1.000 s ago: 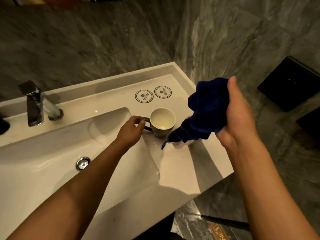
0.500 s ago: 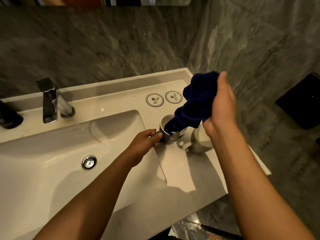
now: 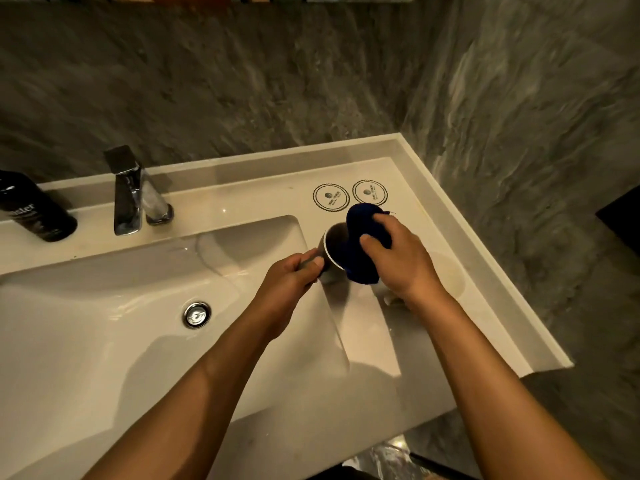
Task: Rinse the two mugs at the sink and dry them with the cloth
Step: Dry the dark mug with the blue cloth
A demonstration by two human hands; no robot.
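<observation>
Your two arms come up from the bottom edge toward the white rectangular ceramic sink, and both are bare all the way: no sleeve, cuff or glove shows anywhere along them. Your left hand, the one nearer the sink's bowl, wears no ring, watch or band that you can make out. Your right hand, on the side away from the bowl, is just as unadorned, its wrist plain. Your forearms look smooth and unmarked in the warm, dim light. Fingernails are short where they show.
</observation>
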